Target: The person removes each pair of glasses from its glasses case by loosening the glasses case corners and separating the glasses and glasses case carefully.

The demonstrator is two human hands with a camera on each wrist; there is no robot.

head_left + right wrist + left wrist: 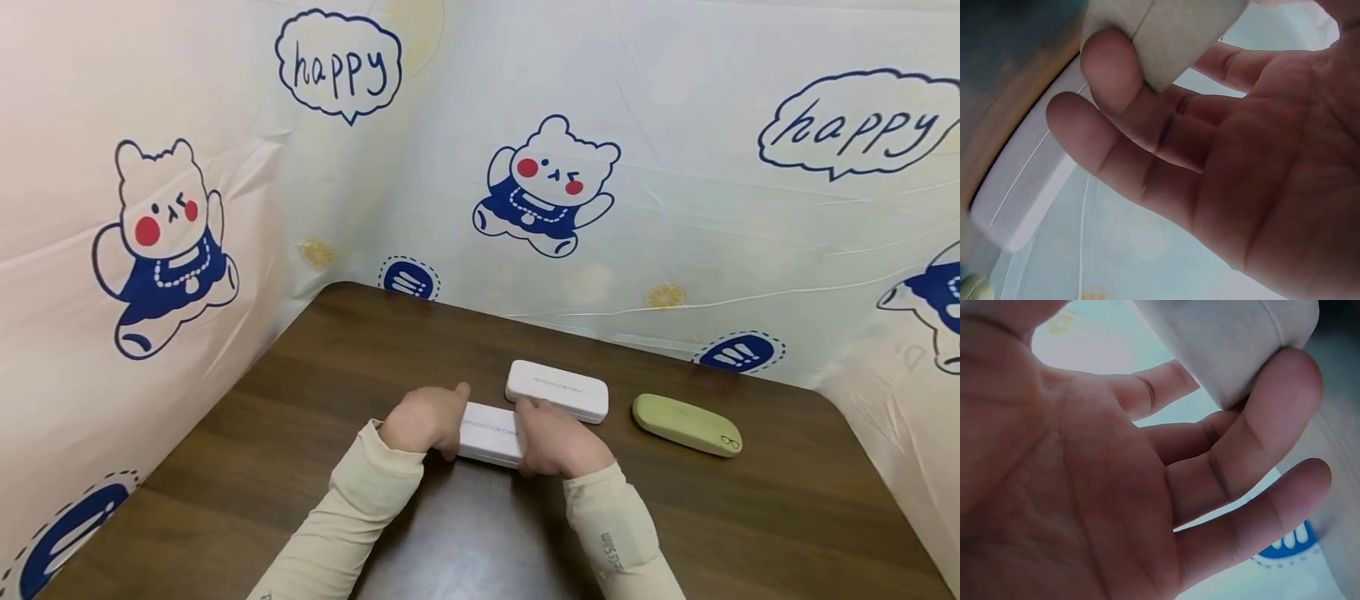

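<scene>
Pinched at both ends: your left hand [426,421] at 9 o'clock, right hand [561,442] at 3, smooth oblong white case [489,432] between. Second case [558,387], rounded, white, 2 o'clock; green case [684,423], 3 o'clock.

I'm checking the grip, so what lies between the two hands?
In the head view, the nearer white glasses case lies between the left hand and right hand, which hold its opposite ends.
</scene>
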